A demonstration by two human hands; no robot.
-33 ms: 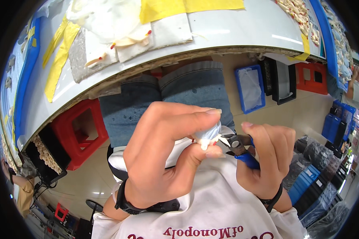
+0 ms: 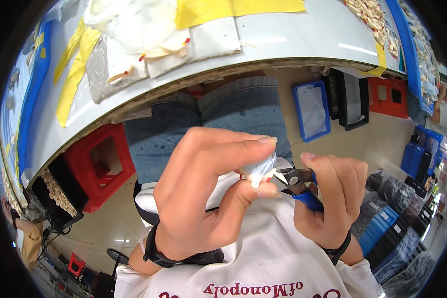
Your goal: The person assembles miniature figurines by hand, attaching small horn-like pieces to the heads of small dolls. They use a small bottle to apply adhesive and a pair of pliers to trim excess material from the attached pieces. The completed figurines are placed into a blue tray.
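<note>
Between thumb and forefinger, my left hand (image 2: 203, 188) pinches a small moulded piece (image 2: 260, 166), pale blue on top with cream and red bits below. My right hand (image 2: 333, 196) is closed round the blue handles of a pair of side cutters (image 2: 297, 181). The cutter jaws point left at a thin white sliver on the piece's right side; whether they bite into it is too small to tell. Both hands are held in front of my shirt, above my lap. My left fingers cover part of the piece.
Ahead stands a white table (image 2: 278, 42) with yellow tape, white sheets and several cream pieces (image 2: 164, 51) with red tips. Red stools (image 2: 102, 166) and a blue bin (image 2: 311, 110) are under or beside it. Wrapped black and blue crates (image 2: 382, 223) stack at right.
</note>
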